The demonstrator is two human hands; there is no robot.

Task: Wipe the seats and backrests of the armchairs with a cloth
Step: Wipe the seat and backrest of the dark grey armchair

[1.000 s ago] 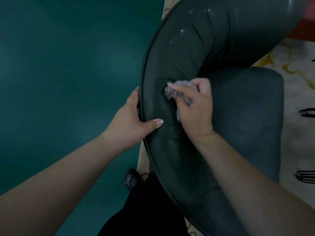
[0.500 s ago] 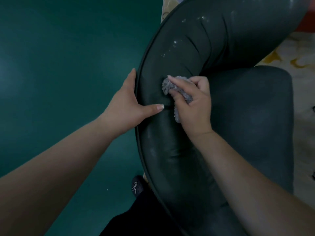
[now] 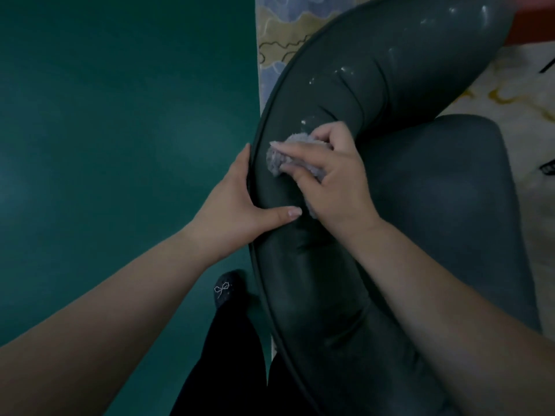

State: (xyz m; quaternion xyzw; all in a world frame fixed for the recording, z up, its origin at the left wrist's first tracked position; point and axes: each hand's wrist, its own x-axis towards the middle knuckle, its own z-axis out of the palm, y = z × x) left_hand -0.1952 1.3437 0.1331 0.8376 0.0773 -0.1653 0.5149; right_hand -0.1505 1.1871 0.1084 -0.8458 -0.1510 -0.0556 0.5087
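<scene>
While the grey fluffy cloth sits bunched just right of the frame's centre, pressed against the inner face of the dark armchair's backrest, the wiping looks to be mid-course rather than near its end. The right hand has its fingers curled round the cloth and bears it onto the padding, and the left hand clasps the piped rim of the backrest, thumb laid across the front, fingers hidden behind the edge. Pale specks and smears show on the backrest toward the upper right of the frame, so that stretch seems to be left to do; the seat, at centre right, looks dull and I cannot tell whether it has been wiped, and no other armchair is in view. Against the frame half a second earlier, cloth and right hand are at nearly the same spot on the backrest, the left hand's grip is unchanged, and more patterned rug shows at the top.
</scene>
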